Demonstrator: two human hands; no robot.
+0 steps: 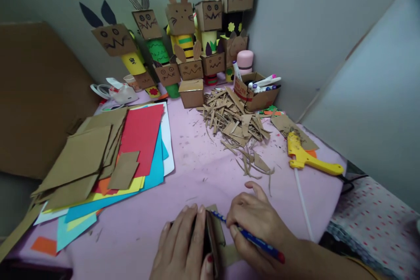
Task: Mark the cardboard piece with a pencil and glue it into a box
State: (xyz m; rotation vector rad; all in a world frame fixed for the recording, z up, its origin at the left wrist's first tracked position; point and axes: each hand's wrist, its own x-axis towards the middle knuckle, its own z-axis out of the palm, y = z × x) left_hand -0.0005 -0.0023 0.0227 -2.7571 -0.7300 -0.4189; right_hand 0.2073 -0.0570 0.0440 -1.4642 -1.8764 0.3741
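My left hand (pixel 185 243) lies over a small dark-sided cardboard piece (pixel 214 253) at the bottom centre, fingers stretched forward and pressing on it. Its thumb, with a red nail, rests near the piece's right edge. Under and beside this lies a flat strip of cardboard (pixel 229 255). Pinched in my right hand (pixel 259 223) is a blue patterned pencil (pixel 262 245) with a red end. The pencil's tip touches or nearly touches the cardboard by my left fingertips. How far the cardboard extends under my left hand is hidden.
Cardboard sheets (pixel 78 153) and coloured paper (pixel 141 135) are stacked at left. Cardboard scraps (pixel 232 118) lie beyond my hands. A yellow glue gun (pixel 300 153) rests at right, near a box of markers (pixel 259 96). Several cardboard animal figures (pixel 180 17) stand along the wall.
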